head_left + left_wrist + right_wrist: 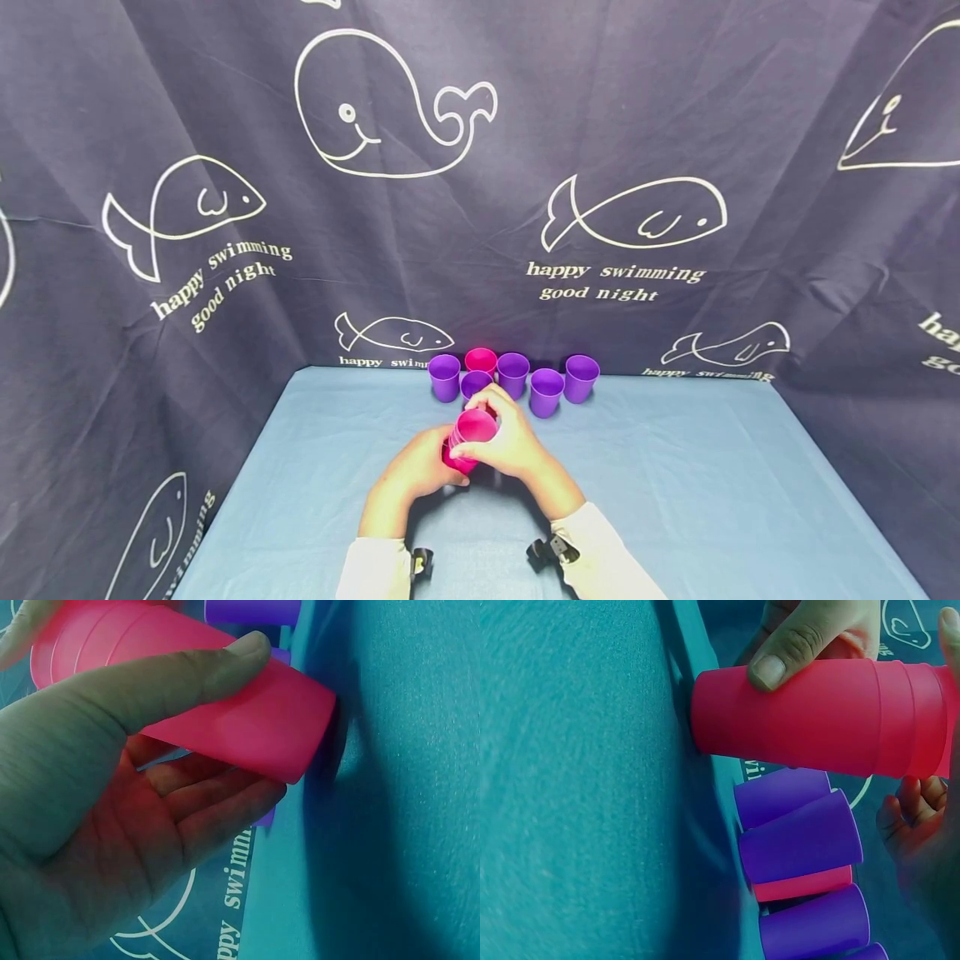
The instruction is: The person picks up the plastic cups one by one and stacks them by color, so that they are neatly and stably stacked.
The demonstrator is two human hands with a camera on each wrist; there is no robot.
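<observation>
Holding the pink cup stack over the desk, short of the far edge, nearer the left edge than the right; reading the long axis as close to upright, mouth up, base down by the cloth; not being able to tell whether base and cloth are touching; grasping the lower body with the left hand, pressing the thumb along the wall; pinching the rim end with the right hand; counting neither hand as nearer, both touching; judging the key relation as right above left along that one axis; noting, farther out, five purple cups and a single pink cup, standing mouth up near the middle of the far edge.
</observation>
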